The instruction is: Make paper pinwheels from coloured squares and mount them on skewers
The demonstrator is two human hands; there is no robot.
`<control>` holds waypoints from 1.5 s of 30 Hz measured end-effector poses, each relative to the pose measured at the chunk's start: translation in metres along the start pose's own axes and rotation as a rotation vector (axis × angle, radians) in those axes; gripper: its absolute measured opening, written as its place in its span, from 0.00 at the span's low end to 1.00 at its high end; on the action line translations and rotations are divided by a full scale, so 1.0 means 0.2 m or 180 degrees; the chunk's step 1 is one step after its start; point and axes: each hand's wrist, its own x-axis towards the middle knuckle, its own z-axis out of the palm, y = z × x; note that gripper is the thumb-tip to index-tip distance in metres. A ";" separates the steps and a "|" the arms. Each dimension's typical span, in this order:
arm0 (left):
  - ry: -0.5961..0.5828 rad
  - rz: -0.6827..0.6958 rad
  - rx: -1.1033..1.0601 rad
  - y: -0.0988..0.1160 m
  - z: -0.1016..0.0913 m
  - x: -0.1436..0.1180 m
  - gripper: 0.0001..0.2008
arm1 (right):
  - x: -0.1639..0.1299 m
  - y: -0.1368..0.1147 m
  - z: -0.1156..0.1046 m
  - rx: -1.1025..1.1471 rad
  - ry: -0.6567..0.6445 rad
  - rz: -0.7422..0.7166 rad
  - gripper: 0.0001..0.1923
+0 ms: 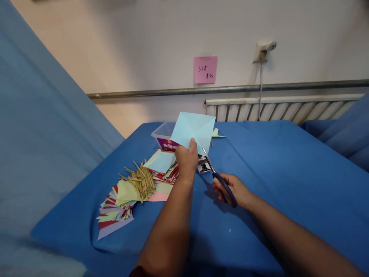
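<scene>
My left hand [187,159] grips the lower edge of a light blue square of paper [194,129], thumb on top; faint crease lines run across the sheet. In my right hand [232,188] is a pair of scissors [223,188] with dark blue handles. Their blades reach the paper's lower right edge, close to my left thumb; whether they are parted I cannot tell. Below the paper lies a small white box [203,167] with dark things in it, partly hidden. Left of my left hand are stacked coloured papers [161,161] and a heap of thin straw-coloured sticks [142,181].
A clear plastic tub [163,130] with a purple label stands behind the paper. Cut coloured sheets [115,215] fan out at the left on the blue cloth [268,165]. Pale green scraps [216,133] lie behind. A radiator [282,109] and curtains [43,154] border the table.
</scene>
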 end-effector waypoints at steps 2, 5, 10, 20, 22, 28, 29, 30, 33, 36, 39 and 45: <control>0.0006 0.0009 0.0000 0.00 0.00 0.00 0.16 | 0.00 0.00 0.00 0.0021 0.0000 0.0014 0.25; 0.0026 -0.0005 0.0002 0.01 0.00 0.00 0.16 | 0.01 0.00 0.00 0.0028 -0.0015 0.0004 0.25; 0.0017 -0.0039 -0.0018 0.01 0.00 0.00 0.16 | -0.01 -0.02 0.00 0.0028 -0.0020 0.0008 0.26; -0.0019 -0.0031 0.0022 0.00 0.00 0.00 0.16 | 0.01 0.01 0.00 0.0108 -0.0022 0.0025 0.24; -0.0028 0.0019 -0.0005 0.00 0.00 0.00 0.16 | 0.01 0.01 0.00 0.0115 -0.0004 0.0032 0.23; -0.0056 0.0075 0.0045 0.00 0.01 -0.01 0.16 | 0.01 0.01 0.00 0.0112 -0.0012 0.0007 0.24; -0.0064 0.0079 0.0041 0.00 0.01 -0.01 0.16 | 0.01 0.01 0.00 0.0116 -0.0008 0.0005 0.24; -0.0071 0.0082 0.0030 0.00 0.01 -0.01 0.16 | 0.01 0.01 0.00 0.0118 0.0002 -0.0001 0.25; -0.0076 0.0059 0.0013 -0.01 0.01 -0.01 0.16 | 0.01 0.02 0.00 0.0103 0.0022 -0.0032 0.25; -0.0067 0.0033 0.0042 -0.01 0.01 -0.01 0.16 | 0.01 0.01 0.00 0.0105 -0.0002 -0.0022 0.26; -0.0076 0.0038 0.0005 0.00 0.01 -0.01 0.16 | 0.00 -0.02 0.00 0.0134 -0.0017 -0.0005 0.27; -0.0059 -0.0030 0.0041 0.00 0.00 -0.01 0.17 | 0.00 -0.03 0.00 0.0171 -0.0018 0.0055 0.26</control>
